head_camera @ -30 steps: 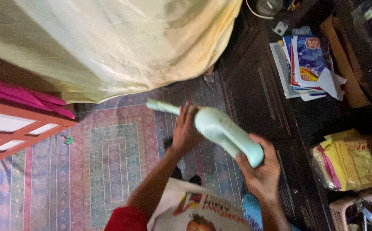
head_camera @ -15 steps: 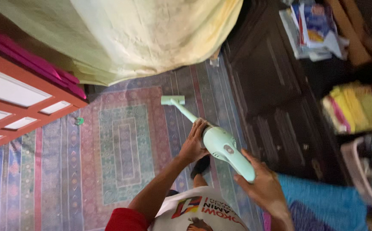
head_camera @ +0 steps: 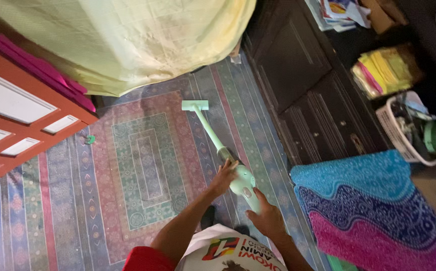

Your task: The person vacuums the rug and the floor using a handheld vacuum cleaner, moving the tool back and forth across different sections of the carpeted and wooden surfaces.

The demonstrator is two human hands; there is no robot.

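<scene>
Head view: a mint-green stick vacuum cleaner (head_camera: 218,150) is seen in the middle of the frame, its flat floor head (head_camera: 195,105) resting on a patterned rug (head_camera: 137,165) just below the hem of a pale yellow bedspread (head_camera: 142,40). The handle at the lower centre is gripped by the right hand (head_camera: 266,219), closed around its end. The motor body is met by the left hand (head_camera: 223,176), fingers curled on its upper side; whether it is fully clasped cannot be told. The vacuum is judged light and stiff, a smooth plastic shell with a thin rigid tube, best taken at the handle and steadied at the body, as is done here.

In the upper right of the frame a stack of yellow packets (head_camera: 386,70) and some coloured printed papers (head_camera: 336,11) lie beside a dark wooden cabinet (head_camera: 303,85). Below them a white basket (head_camera: 411,133) is filled with small items. A blue and pink patterned cloth (head_camera: 378,211) fills the lower right; an orange panelled door (head_camera: 22,120) stands at left.
</scene>
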